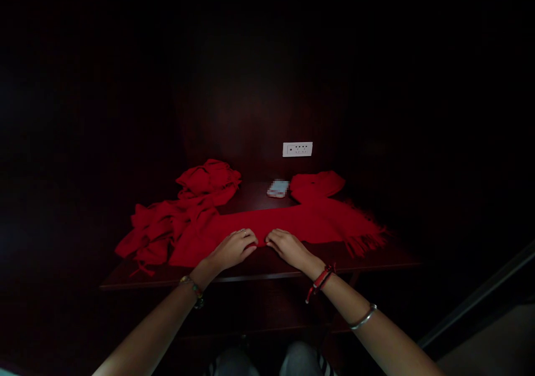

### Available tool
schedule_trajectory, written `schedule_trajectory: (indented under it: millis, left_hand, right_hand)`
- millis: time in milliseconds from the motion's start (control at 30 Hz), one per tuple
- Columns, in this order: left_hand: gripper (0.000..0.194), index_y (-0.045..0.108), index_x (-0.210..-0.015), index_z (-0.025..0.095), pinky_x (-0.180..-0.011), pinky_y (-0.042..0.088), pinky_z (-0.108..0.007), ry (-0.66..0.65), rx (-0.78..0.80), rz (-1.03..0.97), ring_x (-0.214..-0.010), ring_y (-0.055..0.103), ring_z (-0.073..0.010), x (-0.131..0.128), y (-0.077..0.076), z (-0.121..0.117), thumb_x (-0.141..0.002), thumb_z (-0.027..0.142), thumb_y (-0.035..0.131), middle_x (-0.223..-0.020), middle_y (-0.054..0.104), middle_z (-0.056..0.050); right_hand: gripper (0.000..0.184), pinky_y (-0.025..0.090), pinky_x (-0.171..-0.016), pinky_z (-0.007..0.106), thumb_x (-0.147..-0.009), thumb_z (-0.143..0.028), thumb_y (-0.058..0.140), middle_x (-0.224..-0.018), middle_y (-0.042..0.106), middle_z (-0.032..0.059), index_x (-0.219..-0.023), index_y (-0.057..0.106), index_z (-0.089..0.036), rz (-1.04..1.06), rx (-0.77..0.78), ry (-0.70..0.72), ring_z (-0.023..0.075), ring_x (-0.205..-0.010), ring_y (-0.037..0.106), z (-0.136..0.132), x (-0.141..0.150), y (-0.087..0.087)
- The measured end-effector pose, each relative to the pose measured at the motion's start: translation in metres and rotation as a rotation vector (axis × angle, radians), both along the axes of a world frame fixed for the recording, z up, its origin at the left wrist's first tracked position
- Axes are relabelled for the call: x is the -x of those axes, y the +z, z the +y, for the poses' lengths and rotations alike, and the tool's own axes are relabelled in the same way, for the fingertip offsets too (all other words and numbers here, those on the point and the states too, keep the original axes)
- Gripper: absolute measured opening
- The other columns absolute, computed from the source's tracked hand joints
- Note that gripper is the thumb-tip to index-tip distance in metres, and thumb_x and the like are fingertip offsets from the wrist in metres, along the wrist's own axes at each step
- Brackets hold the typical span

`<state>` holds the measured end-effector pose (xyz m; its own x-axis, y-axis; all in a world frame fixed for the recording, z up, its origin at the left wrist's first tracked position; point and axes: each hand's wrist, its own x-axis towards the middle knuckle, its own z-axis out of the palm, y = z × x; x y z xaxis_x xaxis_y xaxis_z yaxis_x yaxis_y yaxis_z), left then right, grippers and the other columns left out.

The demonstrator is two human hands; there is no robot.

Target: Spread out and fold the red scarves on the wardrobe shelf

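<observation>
A red fringed scarf [317, 220] lies stretched across a dark wooden table [267, 267], its tassels spread at the right end and its left part running into bunched cloth. At the scarf's near edge, my left hand [236, 247] has its fingers curled and pressed onto the fabric. Close beside it, my right hand [290, 248] bends its fingers over the same edge, a small gap between the two hands. Both hands pinch the scarf near its middle; the fingertips are partly hidden.
Crumpled red cloth [152, 234] covers the table's left side, with another red heap [209, 181] behind it. A folded red bundle [317, 184] sits at the back right. Near the wall lies a blurred pale flat object [278, 189], below a white socket plate [297, 149].
</observation>
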<state>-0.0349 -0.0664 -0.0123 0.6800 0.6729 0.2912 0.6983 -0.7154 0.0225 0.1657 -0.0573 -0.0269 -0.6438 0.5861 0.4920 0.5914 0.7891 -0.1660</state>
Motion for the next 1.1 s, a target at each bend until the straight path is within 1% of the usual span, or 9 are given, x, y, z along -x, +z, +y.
schedule_trajectory:
  millis: [267,400,467,567,633,700,867,967,1100]
  left_hand:
    - [0.033,0.050,-0.111,0.024,-0.087,0.034,-0.031,0.043,0.080,0.081,-0.098,0.046,-0.0155,0.005,0.016,0.001,-0.089,0.029,0.026,-0.108,0.051,-0.004]
    - [0.035,0.046,-0.117,0.031,-0.088,0.032,-0.035,0.016,0.151,0.146,-0.105,0.042,-0.0177,-0.003,0.017,0.017,-0.088,0.034,0.027,-0.118,0.046,-0.003]
    - [0.038,0.043,-0.121,0.031,-0.088,0.033,-0.039,0.146,0.203,0.184,-0.109,0.040,-0.0209,-0.003,0.019,0.032,-0.088,0.038,0.025,-0.123,0.043,-0.006]
    - [0.044,0.040,-0.124,0.025,-0.086,0.033,-0.046,0.458,0.257,0.239,-0.113,0.037,-0.0277,0.002,0.022,0.053,-0.087,0.043,0.024,-0.129,0.038,-0.013]
    - [0.047,0.039,-0.125,0.020,-0.085,0.033,-0.048,0.565,0.255,0.248,-0.113,0.037,-0.0301,0.005,0.021,0.058,-0.086,0.044,0.026,-0.130,0.035,-0.017]
    - [0.048,0.039,-0.125,0.018,-0.087,0.033,-0.046,0.497,0.204,0.205,-0.115,0.036,-0.0290,0.006,0.016,0.052,-0.086,0.044,0.029,-0.129,0.035,-0.017]
    - [0.043,0.044,-0.119,0.024,-0.091,0.033,-0.034,0.049,0.056,0.094,-0.110,0.040,-0.0206,0.007,0.004,0.009,-0.084,0.046,0.035,-0.122,0.042,-0.008]
    - [0.034,0.050,-0.112,0.021,-0.085,0.038,-0.031,0.057,0.002,0.132,-0.098,0.047,-0.0186,0.014,0.008,-0.006,-0.085,0.037,0.037,-0.108,0.050,-0.007]
    - [0.029,0.054,-0.103,0.019,-0.078,0.042,-0.027,0.106,-0.012,0.251,-0.089,0.052,-0.0173,0.025,0.019,-0.006,-0.081,0.013,0.037,-0.097,0.054,-0.007]
  right_hand:
    - [0.023,0.041,-0.076,0.025,-0.085,-0.012,0.038,-0.085,0.060,0.0060,-0.091,0.060,-0.016,-0.101,-0.008,-0.035,0.0135,-0.082,0.053,-0.011,-0.002,0.004]
    - [0.024,0.041,-0.075,0.024,-0.082,-0.009,0.041,-0.086,0.061,0.0055,-0.092,0.060,-0.017,-0.137,0.004,-0.064,0.0131,-0.082,0.054,-0.012,-0.002,0.005]
    - [0.024,0.041,-0.074,0.023,-0.082,-0.008,0.041,-0.085,0.061,0.0053,-0.092,0.060,-0.017,-0.143,0.004,-0.067,0.0131,-0.082,0.055,-0.012,-0.002,0.005]
    - [0.023,0.041,-0.072,0.023,-0.082,-0.009,0.041,-0.082,0.061,0.0053,-0.090,0.061,-0.017,-0.151,-0.007,-0.072,0.0135,-0.080,0.055,-0.012,-0.002,0.005]
    - [0.022,0.041,-0.071,0.023,-0.082,-0.010,0.041,-0.081,0.061,0.0052,-0.089,0.061,-0.017,-0.149,-0.013,-0.074,0.0136,-0.079,0.055,-0.012,-0.002,0.005]
    - [0.022,0.041,-0.071,0.023,-0.083,-0.010,0.041,-0.081,0.061,0.0048,-0.089,0.061,-0.018,-0.137,-0.012,-0.078,0.0136,-0.079,0.055,-0.012,-0.001,0.005]
    - [0.022,0.041,-0.076,0.025,-0.082,-0.010,0.041,-0.086,0.060,0.0054,-0.094,0.059,-0.018,-0.049,-0.004,-0.148,0.0141,-0.084,0.054,-0.010,-0.001,0.002]
    - [0.023,0.040,-0.080,0.026,-0.081,-0.009,0.042,-0.089,0.060,0.0068,-0.095,0.059,-0.017,-0.056,0.025,-0.241,0.0156,-0.088,0.053,-0.009,-0.007,0.003]
    - [0.024,0.039,-0.079,0.027,-0.080,-0.008,0.041,-0.089,0.061,0.0089,-0.094,0.060,-0.016,-0.152,0.045,-0.370,0.0172,-0.086,0.054,-0.008,-0.034,0.005]
